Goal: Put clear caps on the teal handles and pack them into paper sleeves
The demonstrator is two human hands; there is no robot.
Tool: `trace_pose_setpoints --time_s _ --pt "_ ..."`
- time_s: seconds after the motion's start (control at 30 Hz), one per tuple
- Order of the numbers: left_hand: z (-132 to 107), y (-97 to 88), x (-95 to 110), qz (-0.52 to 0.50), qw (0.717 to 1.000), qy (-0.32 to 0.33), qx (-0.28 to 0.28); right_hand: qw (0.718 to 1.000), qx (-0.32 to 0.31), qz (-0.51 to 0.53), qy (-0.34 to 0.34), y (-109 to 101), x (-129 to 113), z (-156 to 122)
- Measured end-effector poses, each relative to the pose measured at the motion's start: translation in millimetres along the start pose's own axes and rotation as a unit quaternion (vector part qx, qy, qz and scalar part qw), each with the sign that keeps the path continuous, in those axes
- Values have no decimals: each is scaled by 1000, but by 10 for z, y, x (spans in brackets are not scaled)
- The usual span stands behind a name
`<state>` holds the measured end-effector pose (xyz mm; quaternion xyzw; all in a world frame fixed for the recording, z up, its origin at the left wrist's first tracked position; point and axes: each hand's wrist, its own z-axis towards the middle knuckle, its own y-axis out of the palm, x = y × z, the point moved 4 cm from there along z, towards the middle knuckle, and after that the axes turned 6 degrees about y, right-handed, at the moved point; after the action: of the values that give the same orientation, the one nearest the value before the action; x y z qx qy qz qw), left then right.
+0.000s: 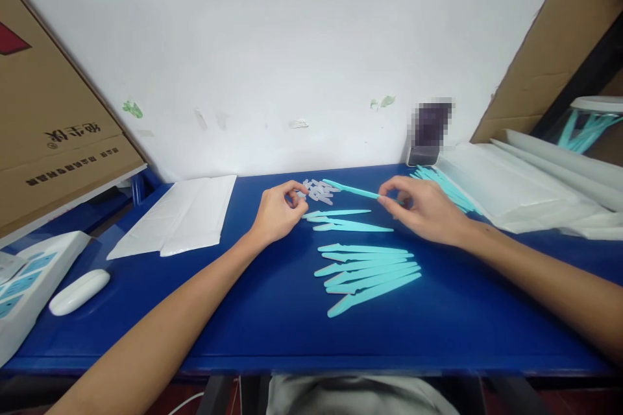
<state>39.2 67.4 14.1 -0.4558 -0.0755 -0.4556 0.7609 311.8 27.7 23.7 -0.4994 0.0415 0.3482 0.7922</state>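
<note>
The right hand [421, 207] pinches the end of a turquoise stick [357, 191] between thumb and forefinger, holding it level near the far side of the blue table [272, 331]; the left hand [280, 211] has its thumb and forefinger narrowly curled beside a heap of small clear pieces [320, 192], and I cannot tell whether a piece sits between those fingertips; the heap's left edge is hidden by them. More sticks [374, 295] lie fanned out nearer the person; a further pile [445, 188] is partly covered by the right hand; a dark object [431, 133] against the wall is blurred into blocks (its shape is lost); a lidded container [591, 130] is cut off at the right edge, a white tray [65, 256] at the left. The cardboard box [48, 104] bears dark Chinese characters, upside down, with a ® mark, and a red patch cut off by the edge.
</note>
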Motion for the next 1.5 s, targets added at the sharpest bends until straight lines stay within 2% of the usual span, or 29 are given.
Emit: trace_pose_setpoints --time_s 0.1,0.2,0.4,0.6,0.83,1.03,1.17,1.3,1.4,1.5 --pt "-7 -14 18 20 998 53 3 1000 -23 10 13 37 25 -10" --pt "-7 -10 17 23 993 115 -21 999 -31 5 7 48 34 -21" --pt "-6 -23 1 102 968 225 -45 997 -69 -2 -19 72 18 -38" --pt "-60 13 122 95 948 297 -58 999 -44 -1 -8 57 15 -2" --pt "-84 45 181 67 953 285 -84 999 -41 -3 -4 34 20 0" --pt "-127 71 323 22 964 257 -65 998 -56 25 -9 67 -35 -27" --pt "-190 155 459 5 958 278 -71 998 -40 31 -25 74 -95 -42" --pt "-208 179 498 -4 952 292 -87 998 -47 16 -25 65 -86 -40" --pt "-170 119 463 -8 958 280 -60 997 -68 2 -20 79 -59 -36" --pt "-92 28 343 20 974 224 -8 994 -99 -14 -32 129 -53 -38"
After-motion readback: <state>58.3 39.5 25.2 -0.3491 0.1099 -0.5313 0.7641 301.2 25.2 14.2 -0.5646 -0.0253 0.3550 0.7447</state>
